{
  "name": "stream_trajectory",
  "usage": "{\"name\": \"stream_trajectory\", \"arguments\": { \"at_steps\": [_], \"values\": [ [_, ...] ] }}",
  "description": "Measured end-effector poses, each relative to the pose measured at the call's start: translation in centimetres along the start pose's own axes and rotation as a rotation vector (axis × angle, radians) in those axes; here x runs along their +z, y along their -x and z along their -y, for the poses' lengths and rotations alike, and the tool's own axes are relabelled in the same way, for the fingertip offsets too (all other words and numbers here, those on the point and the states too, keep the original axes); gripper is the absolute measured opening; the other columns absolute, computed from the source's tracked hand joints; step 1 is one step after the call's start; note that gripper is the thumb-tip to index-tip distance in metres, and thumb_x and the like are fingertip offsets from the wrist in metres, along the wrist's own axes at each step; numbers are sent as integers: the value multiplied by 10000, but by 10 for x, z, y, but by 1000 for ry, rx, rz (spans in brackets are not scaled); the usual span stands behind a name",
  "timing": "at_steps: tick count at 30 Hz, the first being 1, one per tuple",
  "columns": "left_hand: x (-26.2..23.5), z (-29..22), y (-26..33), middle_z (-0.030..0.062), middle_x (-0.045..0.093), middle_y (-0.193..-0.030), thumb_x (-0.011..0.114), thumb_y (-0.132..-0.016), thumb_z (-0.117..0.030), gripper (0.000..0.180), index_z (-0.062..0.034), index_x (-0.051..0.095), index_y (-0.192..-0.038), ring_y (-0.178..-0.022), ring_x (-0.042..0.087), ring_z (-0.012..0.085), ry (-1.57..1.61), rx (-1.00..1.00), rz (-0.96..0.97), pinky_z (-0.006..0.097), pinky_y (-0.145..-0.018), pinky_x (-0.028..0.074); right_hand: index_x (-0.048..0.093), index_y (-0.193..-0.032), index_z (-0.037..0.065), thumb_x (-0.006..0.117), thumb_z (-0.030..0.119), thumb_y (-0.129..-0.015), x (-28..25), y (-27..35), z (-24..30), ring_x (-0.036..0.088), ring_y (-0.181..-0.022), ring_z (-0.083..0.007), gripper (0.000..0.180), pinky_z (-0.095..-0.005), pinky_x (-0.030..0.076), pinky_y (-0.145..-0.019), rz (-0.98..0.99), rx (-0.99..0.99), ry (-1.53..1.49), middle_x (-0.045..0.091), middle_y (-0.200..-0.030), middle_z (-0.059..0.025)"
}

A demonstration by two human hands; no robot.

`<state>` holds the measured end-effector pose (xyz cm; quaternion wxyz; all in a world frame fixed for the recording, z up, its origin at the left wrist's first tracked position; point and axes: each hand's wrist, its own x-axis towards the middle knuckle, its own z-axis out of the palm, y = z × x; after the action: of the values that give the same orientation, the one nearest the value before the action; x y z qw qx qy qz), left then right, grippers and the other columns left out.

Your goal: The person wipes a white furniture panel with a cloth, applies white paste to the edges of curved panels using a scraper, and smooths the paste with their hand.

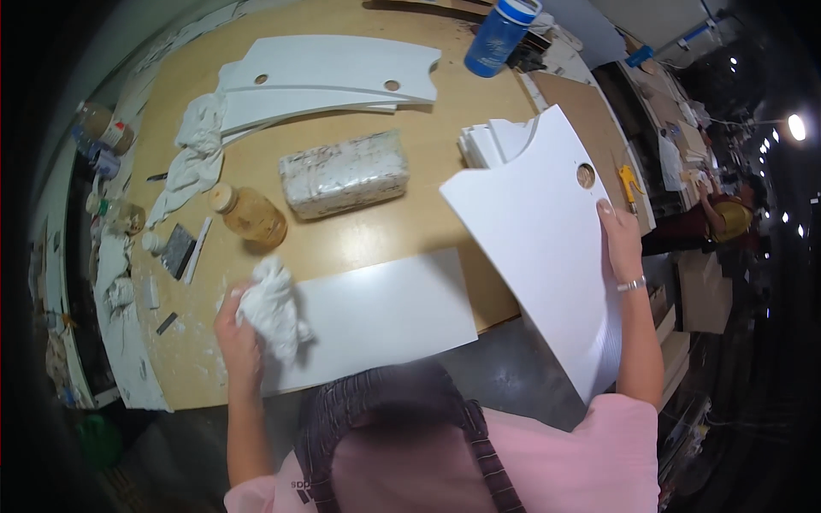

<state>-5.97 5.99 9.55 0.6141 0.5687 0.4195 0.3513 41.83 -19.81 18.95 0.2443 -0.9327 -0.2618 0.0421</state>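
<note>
My left hand [237, 338] is closed on a crumpled white cloth [275, 309], just above the left end of a flat white rectangular board [385, 308]. That board lies along the table's near edge. On the right, my right hand [623, 244] grips the edge of a large white panel [534, 227] with a curved cut-out and a round hole, its thumb on the face. The panel is tilted, and its lower end hangs past the table edge. Behind it, more white pieces [483, 147] are partly hidden. My right fingers are hidden behind the panel.
A plastic-wrapped block [344, 175] and a jar of brownish stuff [248, 221] stand mid-table [410, 231]. Farther back lie stacked white panels [329, 68], a second cloth [195, 150] and a blue bottle [500, 43]. A yellow air gun [629, 184] is at right; a person [727, 214] stands beyond.
</note>
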Motion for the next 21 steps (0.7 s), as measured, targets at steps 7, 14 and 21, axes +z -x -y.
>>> {"name": "stream_trajectory", "arguments": {
  "at_steps": [7, 14, 21],
  "values": [
    [97, -77, -17, 140, 642, -1039, 546, -790, -19, 262, 2, 602, -1045, -981, 604, 186, -284, 425, 299, 289, -877, 450, 455, -691, -33, 563, 430, -931, 33, 91, 66, 296, -567, -160, 533, -347, 291, -515, 180, -134, -109, 337, -569, -72],
    [40, -41, -20, 116, 669, -798, 561, -781, 54, 170, 32, 608, -943, -733, 636, 146, -153, 263, -67, 270, -678, 491, 460, -667, -14, 572, 438, -941, 70, 142, 95, 305, -577, -121, 541, -313, 279, -515, 246, -93, -241, 353, -569, -16],
    [-55, -21, -31, 128, 676, -925, 558, -794, 75, 221, 35, 623, -1002, -830, 649, 145, -184, 310, -225, 247, -733, 499, 400, -680, 22, 577, 389, -948, 96, 172, 142, 281, -624, -98, 488, -297, 243, -530, 271, -126, -318, 327, -628, 25]
  ]
}}
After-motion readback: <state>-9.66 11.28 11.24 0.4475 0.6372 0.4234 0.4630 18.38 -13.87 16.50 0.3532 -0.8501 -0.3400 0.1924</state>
